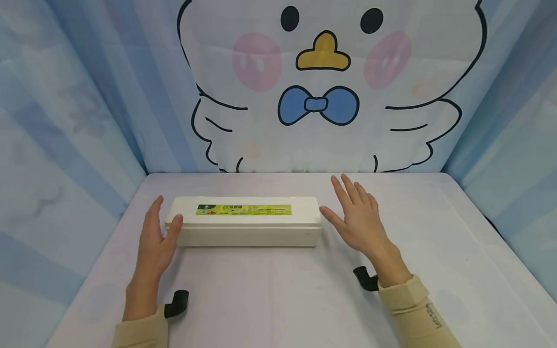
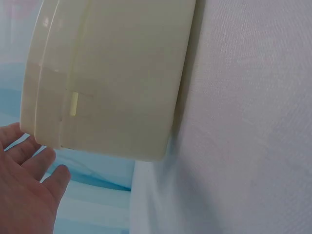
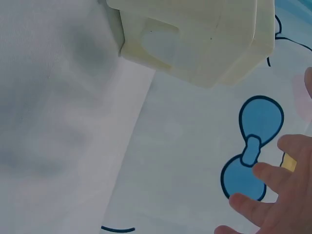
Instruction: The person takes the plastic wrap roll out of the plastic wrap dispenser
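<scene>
A long off-white cling film box [image 1: 248, 237] with a yellow-green label [image 1: 243, 210] on its lid lies lengthwise across the table. At its left end is my left hand [image 1: 153, 251], fingers extended and thumb apart, overlapping the lid's corner in the head view. Whether it touches the box [image 2: 122, 83] cannot be told; in the left wrist view the fingertips [image 2: 57, 178] are beside the lid's end. My right hand [image 1: 360, 222] is spread palm down off the box's right end, with a small gap at the thumb. In the right wrist view its fingers [image 3: 253, 207] hold nothing.
A white cloth covers the table [image 1: 270, 295]. Behind it hangs a curtain [image 1: 322, 145] with a cartoon face and blue bow tie, and pale blue curtains [image 1: 56, 145] flank both sides. A black wrist mount [image 1: 177, 303] sticks out from each beige sleeve.
</scene>
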The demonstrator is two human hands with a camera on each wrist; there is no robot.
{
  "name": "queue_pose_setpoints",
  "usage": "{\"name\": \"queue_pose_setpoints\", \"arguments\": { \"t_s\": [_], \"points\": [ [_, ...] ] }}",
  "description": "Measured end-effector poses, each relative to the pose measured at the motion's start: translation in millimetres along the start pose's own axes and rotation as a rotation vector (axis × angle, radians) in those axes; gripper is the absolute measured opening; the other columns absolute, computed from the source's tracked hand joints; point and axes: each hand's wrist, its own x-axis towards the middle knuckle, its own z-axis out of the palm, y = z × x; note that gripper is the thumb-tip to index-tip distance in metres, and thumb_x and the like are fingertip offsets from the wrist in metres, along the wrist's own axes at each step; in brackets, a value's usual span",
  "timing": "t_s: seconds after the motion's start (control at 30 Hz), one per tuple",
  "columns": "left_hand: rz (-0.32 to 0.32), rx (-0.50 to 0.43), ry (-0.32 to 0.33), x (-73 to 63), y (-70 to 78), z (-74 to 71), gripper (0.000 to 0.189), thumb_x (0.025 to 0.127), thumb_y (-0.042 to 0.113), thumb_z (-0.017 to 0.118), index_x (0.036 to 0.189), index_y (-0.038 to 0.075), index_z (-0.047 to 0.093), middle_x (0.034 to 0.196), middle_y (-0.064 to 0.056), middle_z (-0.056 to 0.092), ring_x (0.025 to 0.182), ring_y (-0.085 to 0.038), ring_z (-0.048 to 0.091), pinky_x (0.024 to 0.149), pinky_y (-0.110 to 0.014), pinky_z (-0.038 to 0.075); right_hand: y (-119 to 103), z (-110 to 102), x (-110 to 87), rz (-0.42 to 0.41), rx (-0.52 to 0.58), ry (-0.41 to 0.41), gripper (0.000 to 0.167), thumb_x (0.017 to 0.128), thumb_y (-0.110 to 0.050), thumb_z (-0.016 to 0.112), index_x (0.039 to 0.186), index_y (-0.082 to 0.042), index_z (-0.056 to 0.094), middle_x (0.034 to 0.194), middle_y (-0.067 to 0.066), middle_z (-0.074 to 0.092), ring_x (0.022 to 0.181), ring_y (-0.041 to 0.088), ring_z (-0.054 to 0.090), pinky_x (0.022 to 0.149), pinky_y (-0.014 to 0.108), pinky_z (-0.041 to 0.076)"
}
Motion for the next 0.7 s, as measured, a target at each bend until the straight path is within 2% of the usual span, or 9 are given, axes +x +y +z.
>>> {"name": "queue_pose_setpoints", "arguments": {
  "t_s": [0.2, 0.47, 0.7],
  "points": [
    [-0.008, -0.047, -0.008, 1.0, -4.9, 0.0, 0.073, 0.106, 0.035, 0.051, 0.162, 0.006, 0.014, 0.166, -0.017, 0.017, 0.151, -0.035, 0.018, 0.119, -0.054, 0.02, -3, 1, 2.2, -0.017, 0.006, 0.009, 0.078, 0.103, -0.049, 0.052, 0.163, -0.014, 0.018, 0.167, 0.016, 0.015, 0.149, 0.046, 0.014, 0.114, 0.067, 0.011],
    [-0.049, -0.131, -0.022, 0.0, -7.1, 0.3, 0.076, 0.106, 0.038, 0.052, 0.163, 0.009, 0.012, 0.167, -0.013, 0.015, 0.152, -0.03, 0.015, 0.12, -0.05, 0.017, -9, 3, 6.6, -0.043, 0.033, 0.025, 0.076, 0.103, -0.048, 0.052, 0.163, -0.012, 0.02, 0.166, 0.017, 0.018, 0.148, 0.046, 0.016, 0.115, 0.065, 0.013],
    [-0.091, -0.189, -0.066, 0.2, -9.0, -0.3, 0.079, 0.105, 0.042, 0.053, 0.163, 0.011, 0.01, 0.168, -0.011, 0.013, 0.153, -0.027, 0.012, 0.121, -0.046, 0.014, -14, 4, 10.5, -0.046, 0.036, 0.018, 0.076, 0.103, -0.05, 0.051, 0.163, -0.013, 0.02, 0.166, 0.015, 0.017, 0.148, 0.045, 0.017, 0.115, 0.064, 0.012]
  ]
}}
